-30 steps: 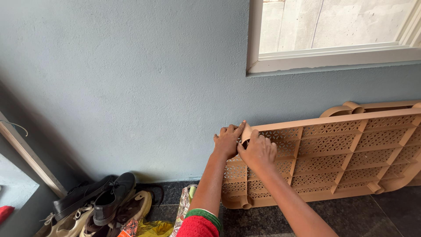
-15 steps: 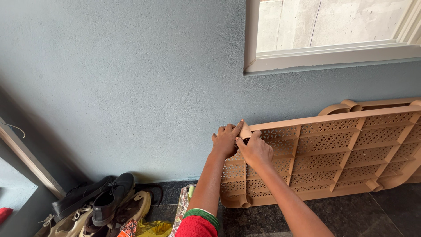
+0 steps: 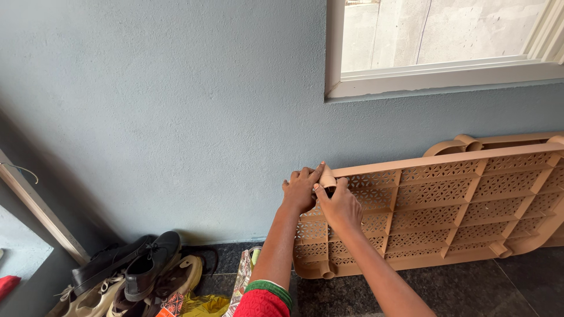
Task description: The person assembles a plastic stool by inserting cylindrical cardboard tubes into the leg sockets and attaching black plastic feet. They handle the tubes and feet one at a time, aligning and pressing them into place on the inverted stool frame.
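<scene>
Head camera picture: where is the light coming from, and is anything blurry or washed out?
Head view: daylight enters through the window, whose pane looks pale and slightly overexposed; the wall darkens toward the lower left; the hands, left hand and right hand, and the panel are sharp, with no motion blur.

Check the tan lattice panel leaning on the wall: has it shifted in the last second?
No. The tan lattice panel keeps its place against the window frame and floor; both hands, left hand and right hand, stay at its top left corner.
</scene>
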